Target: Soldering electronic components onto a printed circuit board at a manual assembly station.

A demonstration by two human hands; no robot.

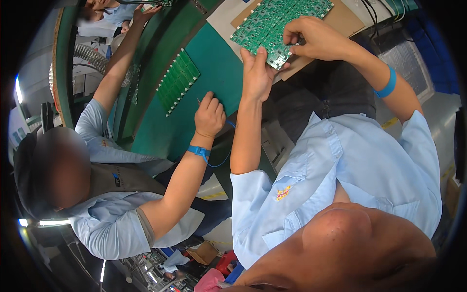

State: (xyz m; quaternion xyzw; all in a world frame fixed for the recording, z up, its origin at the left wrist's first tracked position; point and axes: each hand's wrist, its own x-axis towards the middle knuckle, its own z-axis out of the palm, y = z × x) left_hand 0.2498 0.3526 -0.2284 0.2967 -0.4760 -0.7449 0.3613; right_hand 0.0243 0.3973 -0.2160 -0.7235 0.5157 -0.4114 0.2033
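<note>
A green circuit board panel (278, 23), crowded with small parts, is tilted above a brown cardboard sheet (348, 22). My left hand (257, 78) grips its near corner, the thumb on top and fingertips showing at the lower edge. Over the right side of the same panel, my right hand (318, 40) is closed in a pinch, thumb and forefinger near the surface. A small dark spot shows between those fingers, too little to name. A blue wristband (387, 82) circles my right forearm.
A co-worker on the left wears a corded blue wrist strap (199, 151); their closed hand (209, 116) is over the green mat (214, 63). Another green circuit panel (178, 82) lies there. Black cables (372, 17) hang at upper right. A ribbed duct (90, 52) stands beyond.
</note>
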